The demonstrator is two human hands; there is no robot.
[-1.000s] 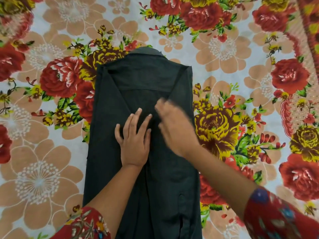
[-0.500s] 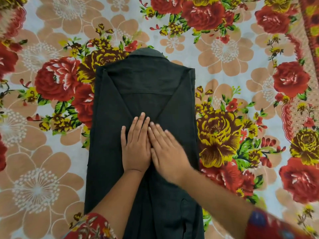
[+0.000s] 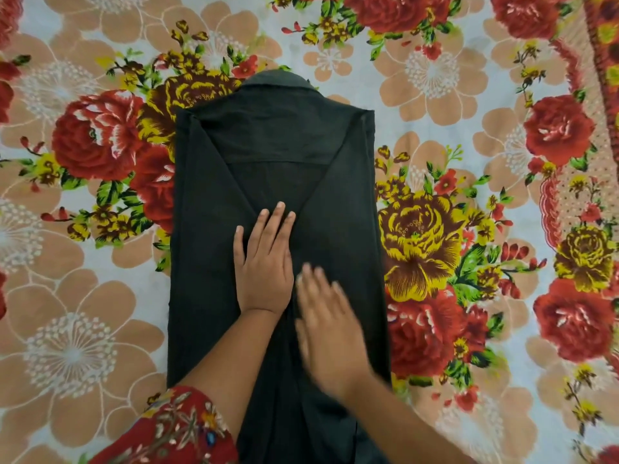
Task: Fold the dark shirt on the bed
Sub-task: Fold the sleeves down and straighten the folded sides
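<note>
The dark shirt (image 3: 274, 152) lies face down on the bed as a long narrow strip, collar at the far end, both sides folded inward so their edges meet in a V near the middle. My left hand (image 3: 264, 262) rests flat on the shirt's centre, fingers together and pointing away from me. My right hand (image 3: 330, 329) lies flat and motion-blurred on the cloth just right of and below the left one, fingers spread. Neither hand grips anything. The shirt's lower end runs out of view under my arms.
The bed is covered by a floral sheet (image 3: 435, 78) with red, yellow and peach flowers on white. A patterned red border (image 3: 603, 61) runs along the right side. My sleeves (image 3: 174, 426) are red with floral print.
My right hand has slid down the shirt toward me, from beside the left hand's fingers to below them. The left hand stays pressed in place.
</note>
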